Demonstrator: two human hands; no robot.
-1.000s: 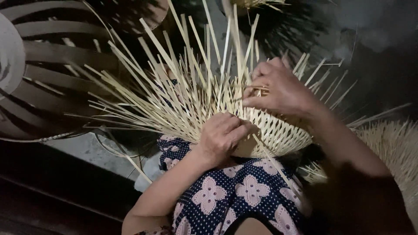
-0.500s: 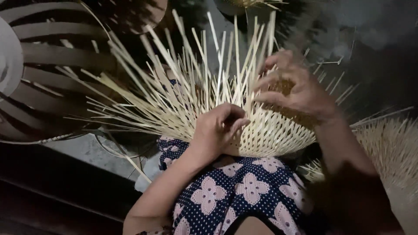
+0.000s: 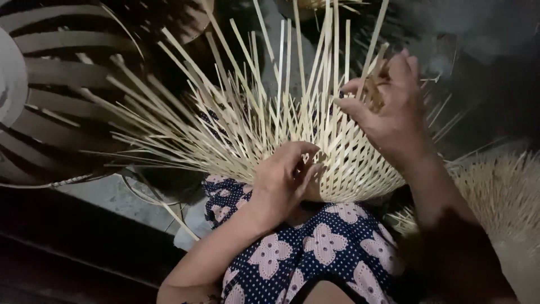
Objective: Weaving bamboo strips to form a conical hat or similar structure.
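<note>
A half-woven basket of pale bamboo strips rests on my lap, its rounded woven bottom toward me. Many loose strip ends fan up and out to the left. My left hand presses on the woven part near its lower edge, fingers curled over the weave. My right hand is higher, at the basket's upper right, with its fingers closed around a few upright strips. My clothing is dark blue with pink flowers.
A large frame of broad curved slats stands at the left. Another bundle of pale strips or a second woven piece lies at the right. A grey slab shows below the strips. The surroundings are dark.
My right hand has risen along the strips, away from the woven rim. The basket has turned a little and the upright strips stand more vertical. My left hand stays on the weave.
</note>
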